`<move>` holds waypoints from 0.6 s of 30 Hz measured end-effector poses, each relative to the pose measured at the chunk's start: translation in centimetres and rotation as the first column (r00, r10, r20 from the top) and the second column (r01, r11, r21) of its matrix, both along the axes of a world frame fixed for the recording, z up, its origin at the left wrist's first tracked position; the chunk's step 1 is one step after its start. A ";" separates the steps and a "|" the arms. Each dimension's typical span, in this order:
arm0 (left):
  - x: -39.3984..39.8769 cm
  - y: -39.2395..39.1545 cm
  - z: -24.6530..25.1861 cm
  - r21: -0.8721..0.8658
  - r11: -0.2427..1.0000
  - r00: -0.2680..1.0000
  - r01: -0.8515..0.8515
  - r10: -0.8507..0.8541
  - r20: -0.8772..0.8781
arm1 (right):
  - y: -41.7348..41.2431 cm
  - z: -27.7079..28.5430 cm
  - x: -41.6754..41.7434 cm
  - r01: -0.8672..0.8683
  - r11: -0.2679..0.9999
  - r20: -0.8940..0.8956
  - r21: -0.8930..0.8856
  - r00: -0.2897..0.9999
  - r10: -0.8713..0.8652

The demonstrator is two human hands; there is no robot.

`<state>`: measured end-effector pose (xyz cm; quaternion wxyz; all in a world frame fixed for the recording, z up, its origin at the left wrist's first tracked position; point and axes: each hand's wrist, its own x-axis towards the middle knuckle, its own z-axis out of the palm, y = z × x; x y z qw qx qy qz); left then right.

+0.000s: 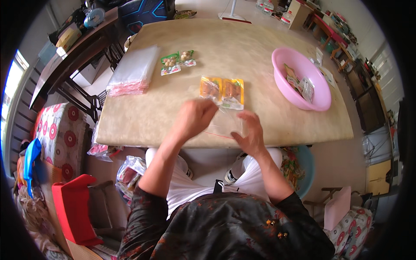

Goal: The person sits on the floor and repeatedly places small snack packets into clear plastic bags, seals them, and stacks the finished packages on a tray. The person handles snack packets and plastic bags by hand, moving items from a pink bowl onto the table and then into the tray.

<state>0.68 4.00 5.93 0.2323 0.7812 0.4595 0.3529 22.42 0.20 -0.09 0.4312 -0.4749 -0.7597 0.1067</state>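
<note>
A clear plastic zip bag (224, 125) lies flat before me, its red closure line towards the table's front edge. Two yellow-edged food packets (233, 92) rest side by side at its far end; clear film shows over them, and they appear to be inside. My left hand (199, 114) is curled above the bag's left side, just nearer than the left packet. Its fingertips are mostly hidden, so a grip cannot be made out. On the bag's right side, my right hand (251, 131) has thumb and fingers spread, near or touching the film.
A stack of clear bags (135, 70) lies at the table's left. Beyond the packets are two small green packets (170, 63). A pink plastic basin (281, 70) with packets inside stands at right. Below the table are a blue tub (307, 169) and a bag-lined container (130, 175).
</note>
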 end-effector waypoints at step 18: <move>0.4 8.6 -7.5 0.078 0.994 0.845 -0.077 0.106 -0.525 | 11.9 -5.0 -5.4 0.110 0.983 0.451 -0.145 0.892 -0.034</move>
